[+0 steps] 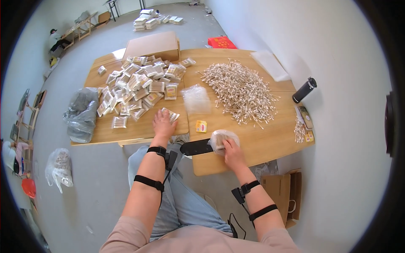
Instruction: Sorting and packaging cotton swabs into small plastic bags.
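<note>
At left grip (163, 124), a swab packet (171, 115), in right grip (232, 152), swab bundle (220, 141)

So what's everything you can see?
Tables: two, brown, adjoining
Swab packets: dozens, clear, left table
Loose swabs: uncountable, white-tipped, right table
Small swab heap: one, white-tipped, right edge
Flat bags: one stack, clear, middle
Clear sheets: count unclear, clear, far right
Loose cards: three, yellow, near middle and right edge
Bottle: one, black, right edge
Cardboard box: one, brown, far edge
Open box: one, brown, floor right
Red box: one, red, behind tables
Plastic bag: one, grey, left edge
Floor bag: one, clear, floor left
White packs: many, white, floor at back
Flat strip: one, black, by right hand
Far person: at least one, white top, upper left
Straps: four, black, forearms
Left hand: one, bare, on a packet
Right hand: one, bare, at a swab bunch
</note>
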Demonstrator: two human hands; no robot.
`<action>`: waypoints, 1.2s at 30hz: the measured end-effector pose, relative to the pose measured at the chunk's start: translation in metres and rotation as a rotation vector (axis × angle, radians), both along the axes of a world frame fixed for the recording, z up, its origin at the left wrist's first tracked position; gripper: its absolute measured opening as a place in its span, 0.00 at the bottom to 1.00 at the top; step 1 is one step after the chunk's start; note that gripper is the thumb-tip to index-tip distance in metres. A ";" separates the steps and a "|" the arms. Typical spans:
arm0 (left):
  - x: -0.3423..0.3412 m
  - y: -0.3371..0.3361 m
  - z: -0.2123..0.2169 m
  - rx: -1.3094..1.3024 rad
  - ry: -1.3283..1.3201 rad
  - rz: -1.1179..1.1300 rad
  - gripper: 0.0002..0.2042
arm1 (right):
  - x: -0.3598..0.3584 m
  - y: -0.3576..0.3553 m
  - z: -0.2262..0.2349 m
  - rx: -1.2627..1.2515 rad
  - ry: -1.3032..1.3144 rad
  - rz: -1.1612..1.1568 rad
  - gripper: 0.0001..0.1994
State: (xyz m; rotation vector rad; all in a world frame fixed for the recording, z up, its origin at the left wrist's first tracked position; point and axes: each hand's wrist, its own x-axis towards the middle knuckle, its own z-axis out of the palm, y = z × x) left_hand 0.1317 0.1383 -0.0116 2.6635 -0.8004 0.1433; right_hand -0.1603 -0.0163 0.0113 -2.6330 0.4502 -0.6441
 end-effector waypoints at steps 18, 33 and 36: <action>0.095 0.004 0.001 -0.058 -0.206 0.051 0.27 | -0.007 0.006 -0.010 -0.013 -0.038 -0.133 0.18; 0.100 0.016 0.024 -0.728 0.194 0.057 0.11 | -0.012 0.013 -0.009 0.041 -0.088 -0.155 0.16; 0.051 0.003 0.047 -1.109 0.813 -0.104 0.09 | -0.016 0.009 -0.016 0.063 -0.097 -0.147 0.16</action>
